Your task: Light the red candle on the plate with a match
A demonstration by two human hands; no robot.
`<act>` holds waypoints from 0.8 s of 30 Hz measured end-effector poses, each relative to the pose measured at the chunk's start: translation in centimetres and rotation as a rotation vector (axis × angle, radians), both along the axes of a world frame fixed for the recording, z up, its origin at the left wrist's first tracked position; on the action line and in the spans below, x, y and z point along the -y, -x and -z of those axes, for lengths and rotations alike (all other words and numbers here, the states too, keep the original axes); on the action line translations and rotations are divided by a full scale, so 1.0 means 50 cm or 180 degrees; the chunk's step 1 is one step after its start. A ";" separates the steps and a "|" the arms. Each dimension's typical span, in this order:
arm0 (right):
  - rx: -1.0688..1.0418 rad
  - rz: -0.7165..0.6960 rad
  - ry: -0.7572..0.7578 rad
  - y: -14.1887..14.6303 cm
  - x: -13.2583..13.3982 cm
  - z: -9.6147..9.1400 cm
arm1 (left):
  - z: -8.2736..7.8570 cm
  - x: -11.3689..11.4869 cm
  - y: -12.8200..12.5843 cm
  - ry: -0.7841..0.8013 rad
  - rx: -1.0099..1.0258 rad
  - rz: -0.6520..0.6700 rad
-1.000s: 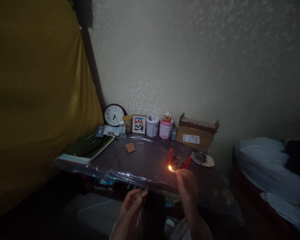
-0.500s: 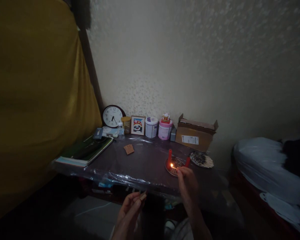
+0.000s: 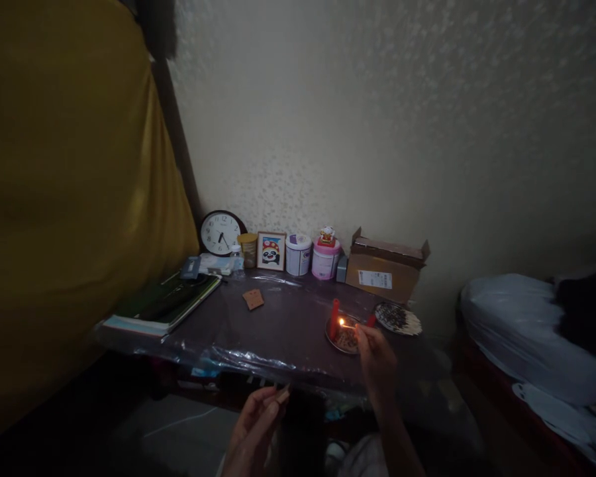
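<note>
Pinching a lit match point(image 3: 346, 326) in the right hand point(image 3: 375, 354), lower centre-right, flame beside the red candle point(image 3: 334, 317) on the dish point(image 3: 345, 342), likely to reach its tip; nipping a small brown box point(image 3: 282, 395) in the left hand point(image 3: 253, 430), bottom centre, clear of flame.

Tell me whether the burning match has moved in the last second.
Yes. The burning match in the right hand went from the dish's near rim farther in, up beside the left red candle.
</note>
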State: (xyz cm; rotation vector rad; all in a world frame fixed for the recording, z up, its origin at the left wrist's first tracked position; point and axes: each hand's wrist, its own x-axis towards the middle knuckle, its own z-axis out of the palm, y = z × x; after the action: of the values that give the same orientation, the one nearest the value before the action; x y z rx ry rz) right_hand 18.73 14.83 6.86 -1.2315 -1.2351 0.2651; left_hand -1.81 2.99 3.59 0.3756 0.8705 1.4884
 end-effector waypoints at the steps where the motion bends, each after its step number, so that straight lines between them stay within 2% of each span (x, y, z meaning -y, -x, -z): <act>1: -0.0100 -0.0019 0.0043 0.000 -0.001 -0.002 | 0.002 0.000 0.000 0.0003 0.0017 0.0014; 7: -0.0877 -0.0207 0.0363 0.006 -0.001 -0.025 | 0.009 0.000 -0.004 0.0032 0.0066 0.0049; 24: -0.1083 -0.0431 0.0562 -0.019 -0.039 -0.032 | 0.065 -0.011 -0.001 0.0123 0.0115 0.0062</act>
State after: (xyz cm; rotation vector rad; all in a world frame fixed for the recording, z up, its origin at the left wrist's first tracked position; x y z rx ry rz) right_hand 19.66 16.77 8.45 -1.1946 -1.0146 0.6674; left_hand -1.76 3.54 0.36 0.3270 0.8635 1.4543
